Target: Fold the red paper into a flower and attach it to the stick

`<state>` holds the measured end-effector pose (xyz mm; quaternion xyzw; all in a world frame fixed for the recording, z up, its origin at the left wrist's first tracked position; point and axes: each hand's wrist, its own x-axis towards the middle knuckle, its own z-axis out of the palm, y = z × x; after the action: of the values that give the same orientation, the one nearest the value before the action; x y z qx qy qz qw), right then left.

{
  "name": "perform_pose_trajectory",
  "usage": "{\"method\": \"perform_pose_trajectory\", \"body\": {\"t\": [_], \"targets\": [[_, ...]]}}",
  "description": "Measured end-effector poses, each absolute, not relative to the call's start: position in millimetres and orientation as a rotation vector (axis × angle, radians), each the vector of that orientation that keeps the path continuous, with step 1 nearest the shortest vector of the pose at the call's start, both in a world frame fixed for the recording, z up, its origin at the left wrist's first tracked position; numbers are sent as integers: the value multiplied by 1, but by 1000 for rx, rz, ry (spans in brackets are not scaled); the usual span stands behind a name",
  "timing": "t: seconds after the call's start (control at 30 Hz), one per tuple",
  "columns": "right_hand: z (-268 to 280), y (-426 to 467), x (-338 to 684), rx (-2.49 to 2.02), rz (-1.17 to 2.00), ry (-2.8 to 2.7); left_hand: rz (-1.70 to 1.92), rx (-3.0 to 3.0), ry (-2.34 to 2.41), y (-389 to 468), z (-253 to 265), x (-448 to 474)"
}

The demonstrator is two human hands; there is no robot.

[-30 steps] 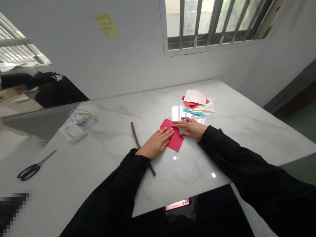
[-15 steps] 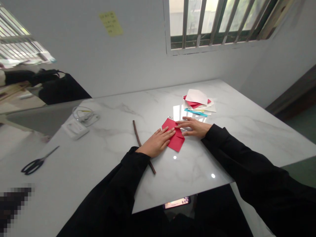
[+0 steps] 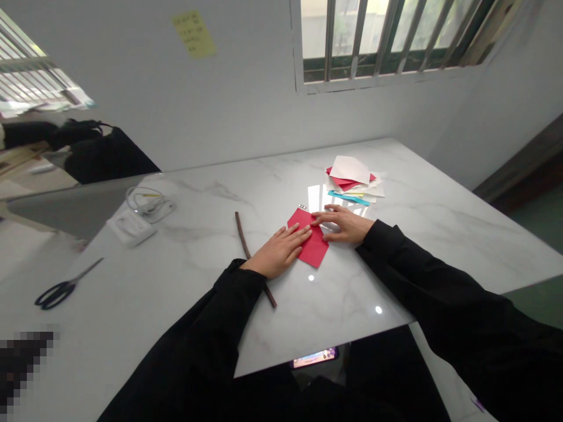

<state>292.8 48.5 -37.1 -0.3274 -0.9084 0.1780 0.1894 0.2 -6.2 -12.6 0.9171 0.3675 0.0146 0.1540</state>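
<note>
A folded piece of red paper (image 3: 315, 255) lies on the white marbled table, pointed at its far and near ends. My left hand (image 3: 280, 249) rests flat across its left side, fingers stretched out and covering part of it. At the paper's right edge is my right hand (image 3: 345, 225), its fingers apart and slightly bent, with the fingertips touching the paper. A thin brown stick (image 3: 241, 232) runs under my left wrist, its middle hidden by the wrist and sleeve. Just beyond the paper's far tip lies a small silvery item (image 3: 302, 206), too small to name.
A stack of coloured and white paper (image 3: 350, 170) lies at the back right. Dark-handled scissors (image 3: 57, 294) and a white box (image 3: 131, 228) with a coiled cable (image 3: 151, 205) are on the left. A lit phone (image 3: 315, 357) shows below the table's front edge.
The raised slit across the red paper's right side now looks flatter under my right fingertips. Both hands stay nearly in place; the whole view has shifted slightly.
</note>
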Motion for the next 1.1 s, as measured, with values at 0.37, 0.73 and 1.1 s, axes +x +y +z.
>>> {"method": "perform_pose_trajectory", "body": {"t": [0.37, 0.73, 1.1], "targets": [[-29, 47, 292, -838, 545, -2617, 10, 2624, 1050, -5, -12, -1], [-29, 47, 293, -886, 568, -2602, 17, 2610, 1043, -5, -12, -1], [-30, 48, 295, -876, 601, -2610, -3, 2606, 1055, -5, -11, 0]]}}
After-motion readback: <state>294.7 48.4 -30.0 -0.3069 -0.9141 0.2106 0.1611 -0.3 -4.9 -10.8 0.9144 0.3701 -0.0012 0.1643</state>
